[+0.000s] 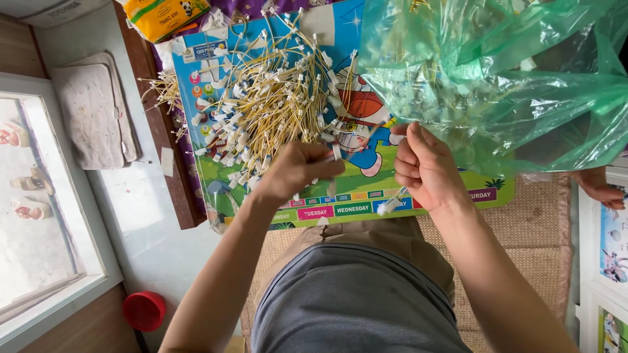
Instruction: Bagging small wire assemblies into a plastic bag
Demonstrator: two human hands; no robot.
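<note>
Fingers of the left hand point(297, 171) curl inward, pinching a short yellow wire point(335, 153) with a white connector at its tip, right at the near edge of the wire pile point(261, 104). Just beside it, the right hand point(425, 167) is folded shut too, fingertips bunched near the thumb; another white connector point(390, 205) pokes out below its palm, so it seems clamped on a wire as well, though the grip itself is hidden. Both hands hover close together, not touching, above a colourful cartoon board point(347, 202) printed with a row of coloured labels. The heap of yellow wires with white connectors sprawls across the far left part of that board. A crumpled green plastic bag point(497, 78) lies just beyond the right hand. Past the board's left edge are a grey cloth point(95, 111) and, nearer, a red cup point(144, 310). A woven mat point(530, 229) lies underneath.
</note>
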